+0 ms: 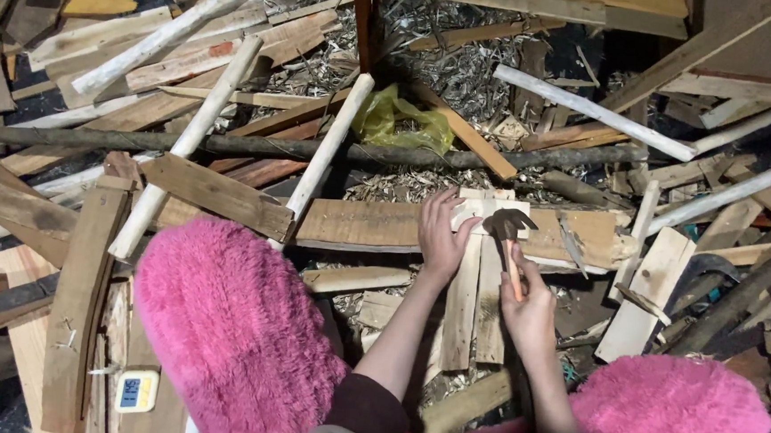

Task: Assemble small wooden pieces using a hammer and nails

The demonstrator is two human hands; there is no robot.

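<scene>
Two bare hands are seen from above at the centre of the frame, amid a heap of scrap timber. One claw hammer (509, 242) with an orange-brown handle is gripped in the right hand (529, 313), the fingers being wrapped around the handle and the dark metal head raised just above the wood. The left hand (440, 236) is laid flat with fingers spread, pressed onto a pale narrow slat (463, 288). Two such slats are placed side by side, running from centre towards the lower edge; the second slat (490, 303) lies directly under the hammer. Both are crossed at their upper ends by one wider board (367, 224) lying level across the middle of the frame.

Two fluffy pink slippers are visible: one large at lower left (236, 323), one at lower right (672, 412). One crumpled yellow plastic bag (400, 119) is seen upper centre; whether anything is held inside cannot be told. One small white device with a blue screen (136, 390) rests at lower left on a plank. At least four pale stripped poles (190, 133) are counted among the many loose boards, and wood shavings (448, 69) are scattered at upper centre.
</scene>
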